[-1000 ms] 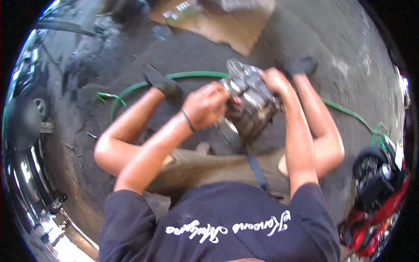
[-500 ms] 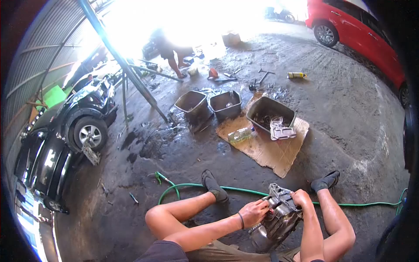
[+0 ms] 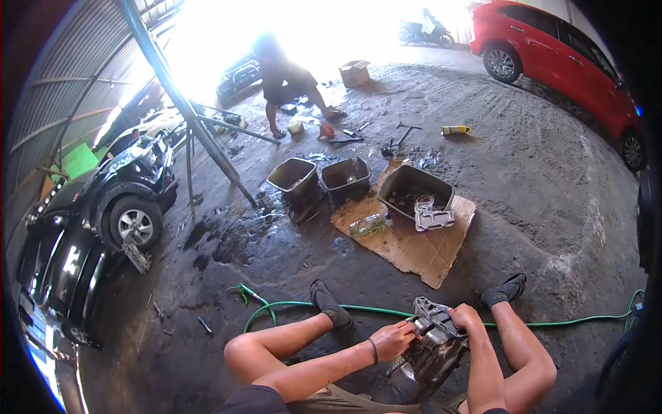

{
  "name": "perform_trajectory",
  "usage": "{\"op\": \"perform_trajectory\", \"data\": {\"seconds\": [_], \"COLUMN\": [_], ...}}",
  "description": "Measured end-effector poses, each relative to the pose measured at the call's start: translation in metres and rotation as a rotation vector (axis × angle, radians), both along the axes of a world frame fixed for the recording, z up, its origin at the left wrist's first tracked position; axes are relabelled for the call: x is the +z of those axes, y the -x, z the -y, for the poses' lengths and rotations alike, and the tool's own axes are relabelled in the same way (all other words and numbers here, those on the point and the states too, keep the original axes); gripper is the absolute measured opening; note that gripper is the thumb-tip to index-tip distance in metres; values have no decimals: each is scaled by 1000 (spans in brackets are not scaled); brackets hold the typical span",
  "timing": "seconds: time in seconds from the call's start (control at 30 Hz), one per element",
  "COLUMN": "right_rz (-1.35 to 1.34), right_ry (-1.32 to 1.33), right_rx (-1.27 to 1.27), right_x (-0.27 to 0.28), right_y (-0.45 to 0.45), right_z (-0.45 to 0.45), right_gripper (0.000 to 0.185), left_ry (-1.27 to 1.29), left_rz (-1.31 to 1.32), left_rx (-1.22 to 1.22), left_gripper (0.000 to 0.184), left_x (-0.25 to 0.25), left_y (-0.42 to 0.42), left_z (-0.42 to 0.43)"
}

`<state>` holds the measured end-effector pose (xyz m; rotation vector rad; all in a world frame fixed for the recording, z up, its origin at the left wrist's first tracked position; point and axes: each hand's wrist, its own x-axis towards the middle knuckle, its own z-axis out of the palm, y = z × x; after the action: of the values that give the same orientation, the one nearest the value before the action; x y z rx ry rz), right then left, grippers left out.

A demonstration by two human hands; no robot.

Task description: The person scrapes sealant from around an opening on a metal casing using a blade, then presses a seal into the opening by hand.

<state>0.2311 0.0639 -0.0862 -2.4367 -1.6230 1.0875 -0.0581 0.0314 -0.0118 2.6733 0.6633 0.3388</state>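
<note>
Between my bent legs stands a metal engine part [image 3: 429, 355], silvery with dark, greasy areas. My left hand [image 3: 394, 340], with a dark band at the wrist, has its fingers closed at the part's left side, near a small red spot; what they pinch is too small to make out. On the upper right edge of the part, my right hand [image 3: 466, 318] is wrapped round the metal rim.
A green hose [image 3: 365, 308] crosses the floor behind the engine part. Beyond lie cardboard [image 3: 441, 259], a plastic bottle [image 3: 370, 224], a metal gasket-shaped piece [image 3: 433, 215] and basins [image 3: 293, 176]. A person [image 3: 283, 76] stands farther back, near a slanted pole [image 3: 186, 103]. Cars flank both sides.
The view has tilted up from my lap to the workshop, then shifted slightly. Both hands stay at the engine part. The person in the back has moved and stands with legs wider apart.
</note>
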Motion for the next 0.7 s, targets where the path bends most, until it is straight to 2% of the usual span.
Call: {"op": "perform_trajectory", "data": {"seconds": [0.37,0.7], "right_rz": [1,9], "right_ry": [84,89], "right_rx": [22,32], "right_x": [2,-11], "right_y": [2,-1], "right_z": [-2,-5], "right_gripper": [57,60], "left_ry": [23,-13], "left_rz": [128,64], "left_rx": [-39,-27], "left_gripper": [26,20], "left_x": [-11,-5], "left_y": [6,1], "left_z": [-6,-3]}}
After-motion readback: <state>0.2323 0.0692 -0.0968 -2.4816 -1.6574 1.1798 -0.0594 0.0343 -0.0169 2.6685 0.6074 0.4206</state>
